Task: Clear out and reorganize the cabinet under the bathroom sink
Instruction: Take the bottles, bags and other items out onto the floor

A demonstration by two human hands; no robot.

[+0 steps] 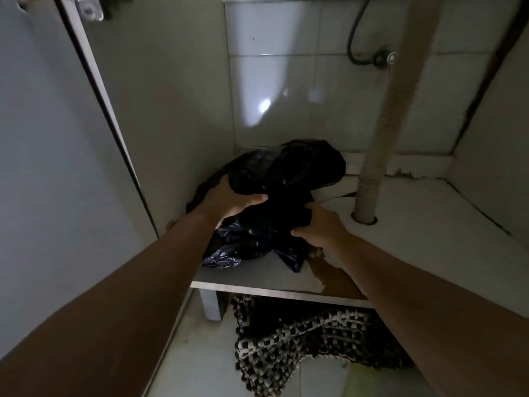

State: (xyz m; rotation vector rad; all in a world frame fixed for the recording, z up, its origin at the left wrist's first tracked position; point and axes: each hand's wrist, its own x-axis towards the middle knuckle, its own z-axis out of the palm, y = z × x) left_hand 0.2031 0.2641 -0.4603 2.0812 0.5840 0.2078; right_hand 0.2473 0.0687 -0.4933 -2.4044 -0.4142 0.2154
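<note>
One black plastic bag [286, 179], one drain pipe [383, 138], one woven mat [300, 339], one hose [357, 44].

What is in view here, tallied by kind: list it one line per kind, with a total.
Black plastic bags: 1, gripped by the left hand and the right hand
Drain pipes: 1
Grey hoses: 1
Woven mats: 1, on the floor below the cabinet floor
Door hinges: 1
Total: 5 things

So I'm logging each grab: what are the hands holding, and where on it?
Both hold the black plastic bag: left hand on its left side, right hand gripping its bunched middle.
</note>
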